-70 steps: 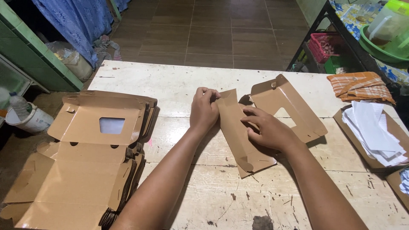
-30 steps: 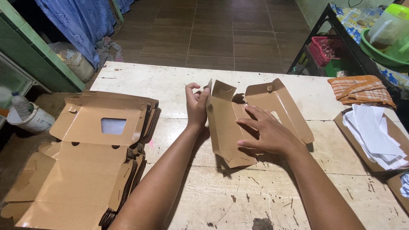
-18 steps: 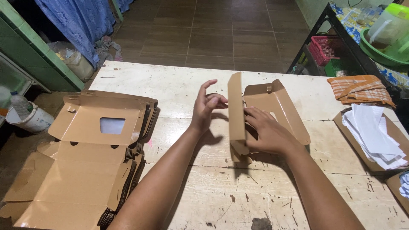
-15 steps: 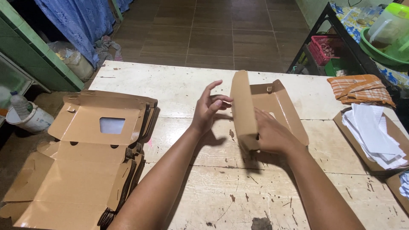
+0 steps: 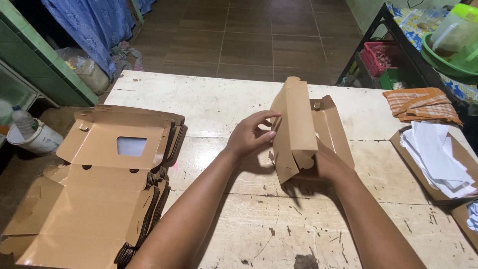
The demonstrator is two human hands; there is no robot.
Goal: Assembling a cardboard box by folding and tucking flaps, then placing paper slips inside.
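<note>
Frame centre: brown cardboard box (image 5: 294, 127) half-folded, upright on table (image 5: 224, 104). Left hand (image 5: 249, 137) pinches its flap; right hand (image 5: 326, 162) grips behind, fingers hidden. Flat box stack (image 5: 99, 184) at left.

A brown cardboard box (image 5: 298, 132), half folded, stands upright near the middle of the surface (image 5: 219, 99); one long panel is raised on its edge and a side flap leans open behind it. On the left side lies a stack of flat brown box blanks (image 5: 99, 189), the top one with a small rectangular clear window (image 5: 131, 146). At the right edge, a shallow brown cardboard tray (image 5: 416, 159) holds white paper sheets (image 5: 438, 154), which are loosely piled.
</note>
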